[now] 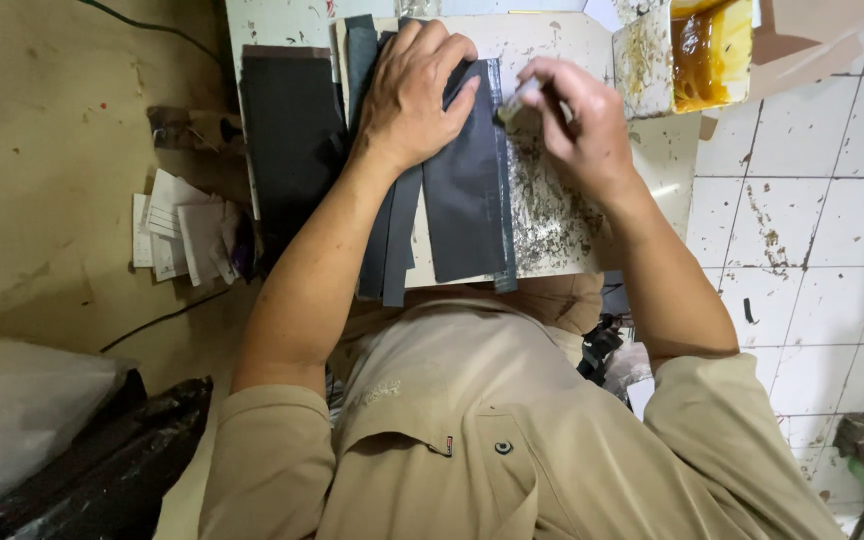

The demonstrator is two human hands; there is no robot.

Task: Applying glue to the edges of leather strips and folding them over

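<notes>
My left hand point(414, 92) lies flat, fingers spread, on a dark grey strip of material point(467, 190) on a small glue-stained work board point(552, 225). More dark strips point(390, 240) lie under and beside it. My right hand point(580, 122) grips a small brush point(514, 103) whose tip touches the right edge of the strip near its top.
A stack of black pieces point(290, 140) lies at the board's left. An open box of amber glue point(710, 50) stands at the top right. Paper slips point(177, 235) sit left on a brown surface. White tiled floor point(812, 220) is at right, a plastic bag point(12, 410) at lower left.
</notes>
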